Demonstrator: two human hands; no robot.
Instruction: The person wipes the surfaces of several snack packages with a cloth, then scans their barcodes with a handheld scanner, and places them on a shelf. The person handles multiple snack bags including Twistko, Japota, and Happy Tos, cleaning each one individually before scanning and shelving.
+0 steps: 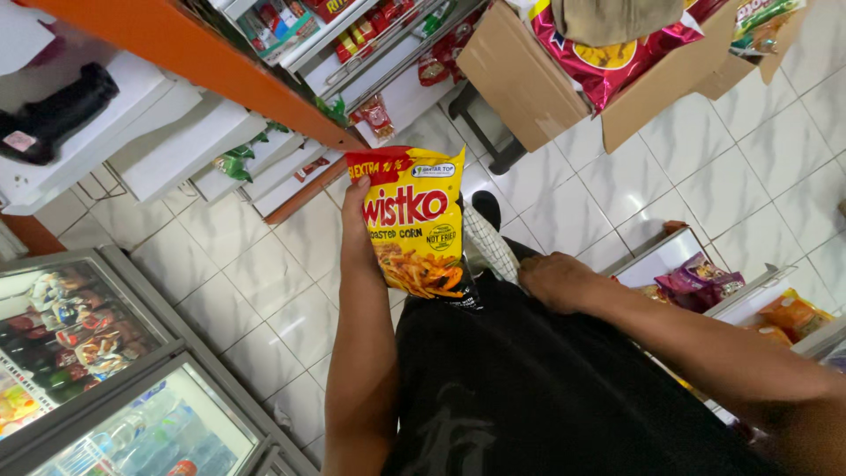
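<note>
- Snack bag (416, 225), a glossy yellow foil pouch with a red top band and pictured orange sticks, hangs upright above the white tiled floor (264, 264), in front of the person's black shirt (529, 388).
- Left hand (357, 220) grips the pouch along its left edge, thumb at the front; pinching firmly near the seal would probably keep it from crumpling.
- Right hand (555, 282) rests loosely curled against the shirt, holding nothing.
- Cardboard box (520, 79) of red bags sits beyond; a glass-topped freezer (115, 379) stands left.
</note>
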